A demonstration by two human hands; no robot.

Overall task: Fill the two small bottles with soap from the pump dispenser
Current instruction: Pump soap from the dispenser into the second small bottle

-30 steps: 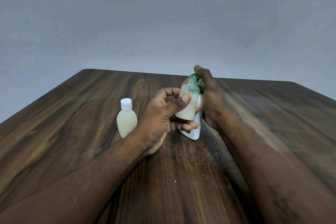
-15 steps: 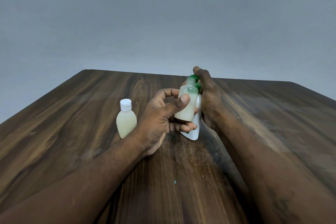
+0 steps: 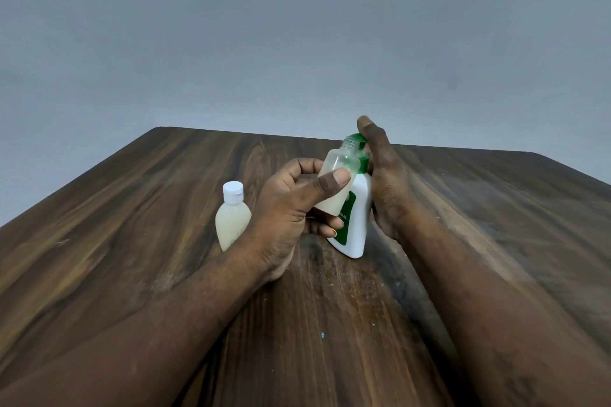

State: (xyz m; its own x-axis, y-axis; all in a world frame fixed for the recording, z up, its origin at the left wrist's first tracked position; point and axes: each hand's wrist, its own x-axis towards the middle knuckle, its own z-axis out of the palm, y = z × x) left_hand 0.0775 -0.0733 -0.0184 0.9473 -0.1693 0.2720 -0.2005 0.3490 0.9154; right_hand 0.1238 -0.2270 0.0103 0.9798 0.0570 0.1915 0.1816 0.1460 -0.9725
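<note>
The left hand is pinching the open bottle between thumb and fingers, tilting its mouth toward 1 o'clock, just beside the green top of the dispenser. The right hand is clasping the dispenser from 3 o'clock, thumb lying over its top. The capped bottle is standing on the table at the left hand's 9 o'clock.

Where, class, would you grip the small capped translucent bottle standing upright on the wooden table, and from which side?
Probably the small capped translucent bottle is best gripped round its wide body, below the narrow white cap, from its left: it stands upright, and the left forearm hides its lower right.
</note>
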